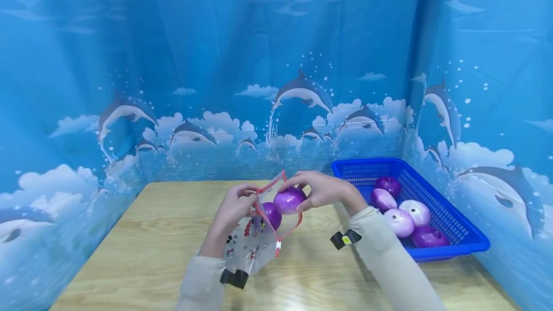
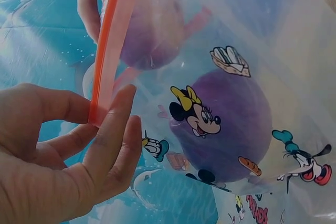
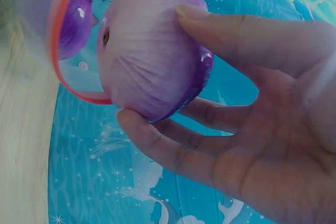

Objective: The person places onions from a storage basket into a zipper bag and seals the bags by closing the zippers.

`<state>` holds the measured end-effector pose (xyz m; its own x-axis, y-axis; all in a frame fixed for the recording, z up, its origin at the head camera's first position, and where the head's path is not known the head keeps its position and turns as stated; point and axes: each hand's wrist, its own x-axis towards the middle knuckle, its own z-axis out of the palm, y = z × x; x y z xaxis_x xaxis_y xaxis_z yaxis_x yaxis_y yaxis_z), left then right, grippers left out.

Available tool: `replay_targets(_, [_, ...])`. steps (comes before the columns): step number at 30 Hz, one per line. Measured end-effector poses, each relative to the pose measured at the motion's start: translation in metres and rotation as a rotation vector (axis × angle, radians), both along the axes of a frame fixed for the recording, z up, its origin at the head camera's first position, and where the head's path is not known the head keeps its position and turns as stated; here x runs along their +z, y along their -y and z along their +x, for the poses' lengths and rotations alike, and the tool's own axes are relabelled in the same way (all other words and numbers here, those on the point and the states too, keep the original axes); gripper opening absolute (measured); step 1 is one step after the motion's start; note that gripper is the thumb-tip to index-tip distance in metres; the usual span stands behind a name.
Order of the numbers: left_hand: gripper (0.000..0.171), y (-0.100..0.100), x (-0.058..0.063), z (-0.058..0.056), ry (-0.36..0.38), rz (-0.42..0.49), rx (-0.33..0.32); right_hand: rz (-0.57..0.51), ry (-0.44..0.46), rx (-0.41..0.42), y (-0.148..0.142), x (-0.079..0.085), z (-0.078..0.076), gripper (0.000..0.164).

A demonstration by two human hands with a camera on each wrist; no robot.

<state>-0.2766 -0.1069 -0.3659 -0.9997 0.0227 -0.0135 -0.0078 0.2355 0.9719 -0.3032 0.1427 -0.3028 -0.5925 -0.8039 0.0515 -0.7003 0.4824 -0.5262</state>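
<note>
The table [image 1: 147,234] has a pale wood top with grain running across it and a bright patch of glare towards its near edge. A blue curtain [image 1: 207,28] hangs behind the table and along both its sides, in soft upright folds beyond its far edge, with a sharp crease past its right end. Printed dolphins [image 1: 304,88] leap above the table's far edge among white clouds [image 1: 222,121]; more show to its right and, partly cut off, to its left

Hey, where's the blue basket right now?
In the head view, the blue basket is on the table at right, beside the right sleeve, with five onions in it.
</note>
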Motion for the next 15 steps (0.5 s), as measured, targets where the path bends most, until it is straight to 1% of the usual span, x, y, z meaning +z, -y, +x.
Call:
replay_targets(5, [0.031, 0.001, 0.003, 0.001, 0.004, -0.02, 0.011, 0.03, -0.024, -0.021, 0.006, -0.001, 0.001, 0.057])
replay_targets(12, [0.031, 0.003, 0.005, 0.001, -0.008, 0.011, 0.016, 0.054, -0.093, -0.016, 0.017, -0.004, 0.003, 0.053])
replay_targets(15, [0.032, 0.003, 0.005, 0.001, -0.005, 0.017, 0.024, 0.058, -0.096, -0.02, 0.021, -0.005, 0.005, 0.054])
